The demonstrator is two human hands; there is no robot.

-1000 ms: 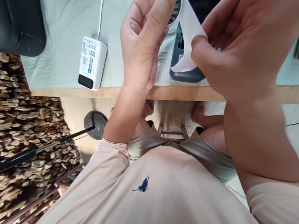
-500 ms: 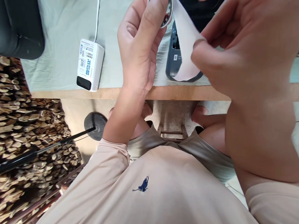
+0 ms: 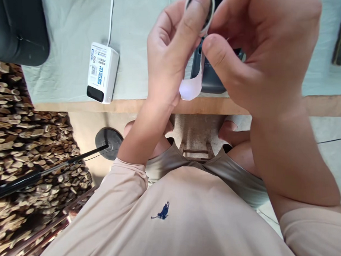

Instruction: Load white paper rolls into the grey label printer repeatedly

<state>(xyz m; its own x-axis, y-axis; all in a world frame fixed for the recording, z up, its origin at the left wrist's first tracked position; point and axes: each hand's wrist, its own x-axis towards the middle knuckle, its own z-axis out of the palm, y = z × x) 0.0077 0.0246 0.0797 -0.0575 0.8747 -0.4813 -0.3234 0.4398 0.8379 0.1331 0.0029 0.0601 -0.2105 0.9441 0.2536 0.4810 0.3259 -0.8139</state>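
Two bare hands are close together, thumbs near one another. The left hand (image 3: 170,49) is clamped on a round, pale-rimmed roll (image 3: 211,18), its thumb pressed across the roll's face. From the roll a white strip (image 3: 192,89) drops between the hands, its loose end curling toward the left wrist. The right hand (image 3: 262,49) has its thumb tip at the strip's upper part; whether it pinches the strip, one cannot tell. Beneath the hands, partly hidden by them, a dark device (image 3: 212,81) rests on a pale green cloth (image 3: 70,35). Well left of the left hand lies a white box (image 3: 102,71) with printed labels, a white cable (image 3: 111,17) at its far end.
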